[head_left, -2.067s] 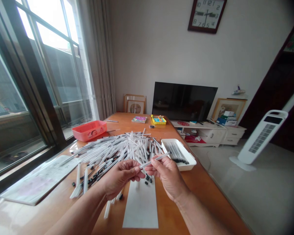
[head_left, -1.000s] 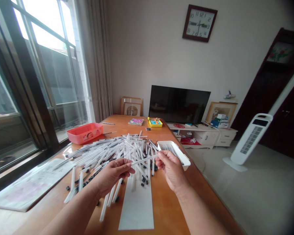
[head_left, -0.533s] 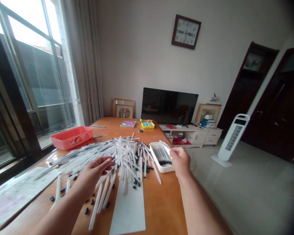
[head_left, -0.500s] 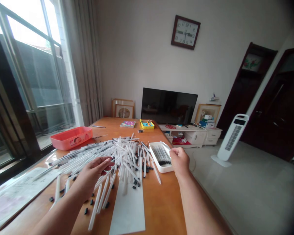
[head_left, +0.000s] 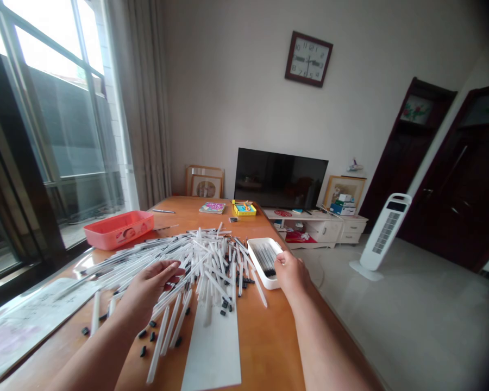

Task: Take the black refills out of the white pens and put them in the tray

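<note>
My right hand (head_left: 292, 272) is at the right rim of a white tray (head_left: 274, 283), its fingertips pinched together over the inside edge. What they hold, if anything, is hidden. A row of slim clear pens (head_left: 264, 255) with black ends lies in the tray. My left hand (head_left: 157, 279) hovers over the left front of a large heap of translucent white plastic tubes (head_left: 206, 250), its fingers loosely bent and apart, with nothing visible in them. Small black caps (head_left: 143, 351) lie scattered below the left hand and among the tubes.
A pink plastic box (head_left: 118, 231) stands at the left table edge, behind the heap. A white sheet (head_left: 214, 358) lies in front, and a printed sheet (head_left: 32, 320) at left. Farther back are a booklet (head_left: 212, 207) and a small yellow box (head_left: 244, 209).
My right hand has moved slightly left and down toward the tray. The pale tube seen at its fingertips earlier no longer shows there. The left hand has barely shifted.
</note>
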The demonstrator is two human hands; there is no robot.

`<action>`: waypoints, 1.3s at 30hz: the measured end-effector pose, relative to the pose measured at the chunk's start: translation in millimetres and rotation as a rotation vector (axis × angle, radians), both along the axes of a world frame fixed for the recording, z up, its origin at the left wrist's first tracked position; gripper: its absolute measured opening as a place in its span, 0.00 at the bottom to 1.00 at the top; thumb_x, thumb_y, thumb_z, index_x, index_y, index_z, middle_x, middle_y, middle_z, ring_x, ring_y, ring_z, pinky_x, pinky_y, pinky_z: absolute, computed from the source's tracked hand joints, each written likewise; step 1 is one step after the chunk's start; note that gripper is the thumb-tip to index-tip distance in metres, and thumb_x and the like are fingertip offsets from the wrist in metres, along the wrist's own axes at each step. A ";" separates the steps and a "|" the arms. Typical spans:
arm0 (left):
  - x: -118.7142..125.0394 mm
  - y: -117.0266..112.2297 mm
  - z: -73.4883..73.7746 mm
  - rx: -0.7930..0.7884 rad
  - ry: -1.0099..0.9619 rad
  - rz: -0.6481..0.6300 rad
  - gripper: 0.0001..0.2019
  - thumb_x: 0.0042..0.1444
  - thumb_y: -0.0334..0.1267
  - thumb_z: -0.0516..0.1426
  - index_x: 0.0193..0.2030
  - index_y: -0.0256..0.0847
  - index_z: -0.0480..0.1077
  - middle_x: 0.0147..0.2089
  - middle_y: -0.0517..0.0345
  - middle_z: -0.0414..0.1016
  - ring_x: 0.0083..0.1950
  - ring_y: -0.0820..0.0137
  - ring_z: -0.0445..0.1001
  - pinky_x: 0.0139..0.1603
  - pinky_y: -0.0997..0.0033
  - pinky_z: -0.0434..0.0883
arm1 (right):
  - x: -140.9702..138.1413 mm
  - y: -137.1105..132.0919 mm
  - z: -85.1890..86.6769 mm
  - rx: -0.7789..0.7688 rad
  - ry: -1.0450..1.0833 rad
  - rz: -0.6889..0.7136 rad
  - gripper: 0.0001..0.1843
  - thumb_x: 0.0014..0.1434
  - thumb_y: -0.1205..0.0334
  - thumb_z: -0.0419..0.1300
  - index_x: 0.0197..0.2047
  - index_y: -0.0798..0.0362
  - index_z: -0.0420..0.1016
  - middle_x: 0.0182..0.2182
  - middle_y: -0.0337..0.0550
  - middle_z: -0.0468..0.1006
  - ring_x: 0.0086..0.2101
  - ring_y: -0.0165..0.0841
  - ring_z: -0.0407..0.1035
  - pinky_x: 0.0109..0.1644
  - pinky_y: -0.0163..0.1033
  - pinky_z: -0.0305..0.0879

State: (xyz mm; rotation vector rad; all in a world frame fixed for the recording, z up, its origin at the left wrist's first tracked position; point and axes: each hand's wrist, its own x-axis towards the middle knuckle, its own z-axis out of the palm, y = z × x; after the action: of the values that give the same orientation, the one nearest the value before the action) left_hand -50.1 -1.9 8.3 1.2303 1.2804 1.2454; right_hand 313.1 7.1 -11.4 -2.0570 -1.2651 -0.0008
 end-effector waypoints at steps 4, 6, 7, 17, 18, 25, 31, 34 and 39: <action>-1.4 -0.3 1.3 -0.006 -0.009 0.003 0.28 0.48 0.59 0.65 0.47 0.39 0.74 0.45 0.45 0.82 0.47 0.60 0.77 0.41 0.67 0.68 | -1.0 1.7 -1.2 -0.024 -0.065 0.020 0.11 0.55 0.61 0.61 0.41 0.42 0.81 0.34 0.44 0.82 0.44 0.43 0.70 0.45 0.42 0.59; -2.1 -0.3 2.1 -0.007 -0.011 0.005 0.27 0.49 0.59 0.65 0.47 0.39 0.74 0.45 0.46 0.81 0.47 0.60 0.77 0.41 0.68 0.68 | -1.0 2.7 -2.2 -0.028 -0.084 0.017 0.12 0.55 0.62 0.60 0.42 0.42 0.81 0.33 0.44 0.81 0.45 0.44 0.70 0.46 0.43 0.59; -2.3 -0.2 2.3 -0.009 -0.010 0.007 0.27 0.49 0.58 0.65 0.47 0.39 0.74 0.45 0.46 0.81 0.47 0.61 0.77 0.40 0.68 0.67 | -0.8 3.0 -2.8 -0.029 -0.091 0.013 0.13 0.55 0.62 0.60 0.42 0.42 0.81 0.33 0.45 0.81 0.45 0.44 0.70 0.47 0.43 0.59; -12.9 5.1 -3.7 0.022 -0.017 0.081 0.25 0.48 0.59 0.65 0.45 0.41 0.75 0.44 0.50 0.82 0.44 0.64 0.77 0.40 0.70 0.67 | -5.3 -3.6 -2.5 0.056 -0.133 0.029 0.14 0.60 0.60 0.57 0.47 0.46 0.80 0.40 0.48 0.81 0.45 0.44 0.70 0.46 0.42 0.61; -15.4 5.7 -3.6 0.040 -0.008 0.093 0.25 0.49 0.59 0.64 0.45 0.41 0.75 0.44 0.50 0.82 0.44 0.64 0.77 0.39 0.71 0.67 | -6.6 -4.2 -2.6 0.114 -0.146 0.048 0.14 0.60 0.60 0.57 0.46 0.47 0.80 0.40 0.47 0.82 0.45 0.44 0.70 0.46 0.42 0.61; -35.4 9.6 0.4 0.098 0.050 0.287 0.25 0.48 0.56 0.64 0.45 0.36 0.75 0.39 0.49 0.81 0.37 0.65 0.76 0.36 0.70 0.67 | -30.7 -13.5 0.4 0.421 -0.173 0.232 0.14 0.61 0.56 0.55 0.43 0.50 0.79 0.39 0.49 0.82 0.44 0.44 0.70 0.46 0.43 0.62; -48.5 14.5 -11.4 0.099 0.564 0.337 0.14 0.50 0.47 0.59 0.38 0.40 0.77 0.31 0.56 0.79 0.32 0.66 0.73 0.32 0.70 0.63 | -62.6 -30.5 4.9 0.383 -0.039 0.488 0.12 0.64 0.54 0.54 0.40 0.48 0.77 0.32 0.41 0.80 0.34 0.37 0.72 0.39 0.38 0.62; -48.8 14.9 -18.2 0.048 0.870 0.264 0.09 0.50 0.43 0.58 0.34 0.44 0.77 0.30 0.58 0.78 0.32 0.66 0.73 0.31 0.70 0.60 | -71.1 -33.8 4.0 0.333 -0.004 0.551 0.11 0.65 0.54 0.54 0.38 0.48 0.75 0.31 0.40 0.80 0.32 0.35 0.71 0.36 0.37 0.61; -42.3 13.1 -22.0 0.053 1.160 0.190 0.08 0.49 0.39 0.56 0.32 0.46 0.77 0.36 0.56 0.79 0.37 0.64 0.73 0.32 0.69 0.59 | -75.3 -34.7 2.7 0.317 0.000 0.589 0.11 0.65 0.54 0.54 0.37 0.48 0.74 0.30 0.40 0.79 0.32 0.36 0.71 0.37 0.37 0.60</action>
State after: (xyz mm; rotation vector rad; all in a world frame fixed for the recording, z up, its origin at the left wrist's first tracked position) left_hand -92.4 11.2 -13.7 2.0158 2.2055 0.6193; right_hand 237.8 -27.6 -8.6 -1.3671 -1.7050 0.0641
